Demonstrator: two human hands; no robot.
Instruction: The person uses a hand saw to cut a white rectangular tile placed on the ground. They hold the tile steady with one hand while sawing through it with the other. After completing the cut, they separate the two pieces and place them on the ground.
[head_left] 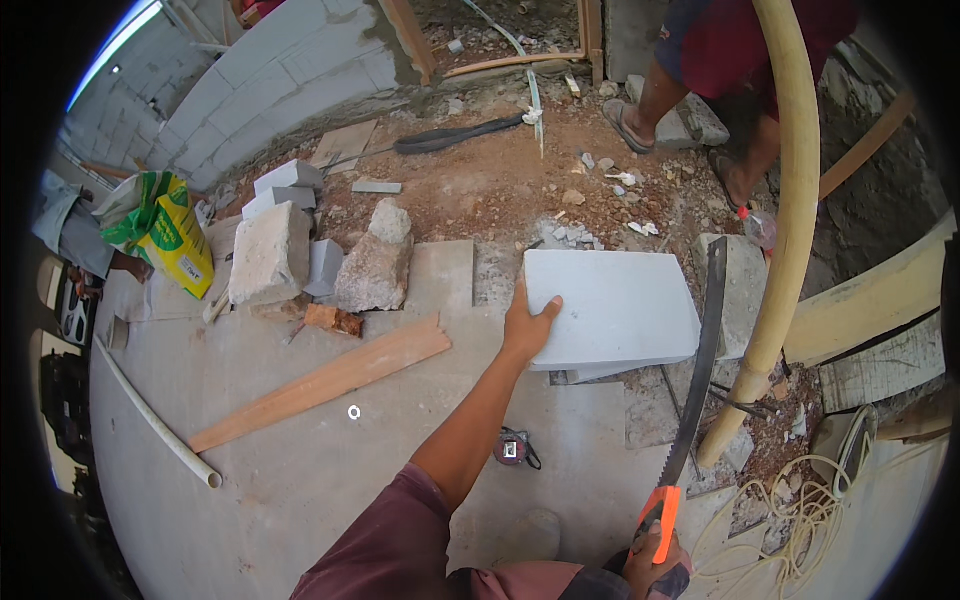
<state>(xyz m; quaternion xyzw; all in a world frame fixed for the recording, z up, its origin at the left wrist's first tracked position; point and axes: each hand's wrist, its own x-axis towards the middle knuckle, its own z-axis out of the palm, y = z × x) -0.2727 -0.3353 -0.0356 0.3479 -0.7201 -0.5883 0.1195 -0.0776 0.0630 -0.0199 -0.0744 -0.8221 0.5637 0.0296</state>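
A pale lightweight concrete block (622,308) lies ahead of me, raised on another pale piece that shows only under its near edge. My left hand (528,326) grips its left side, thumb on the top face and the other fingers down the side, partly hidden. At the lower right, my right hand (655,570) is closed round the orange handle of a hand saw (697,370). The long dark blade points away from me, just right of the block and apart from it. A tape measure (510,448) rests on the floor near my left forearm.
A wooden plank (330,382), rough stones (376,262), a yellow-green sack (172,238) and a white pipe (160,415) lie left. On the right, a bamboo pole (790,230) slants up beside tangled cord (790,520). Another person's sandalled foot (632,128) stands at the back.
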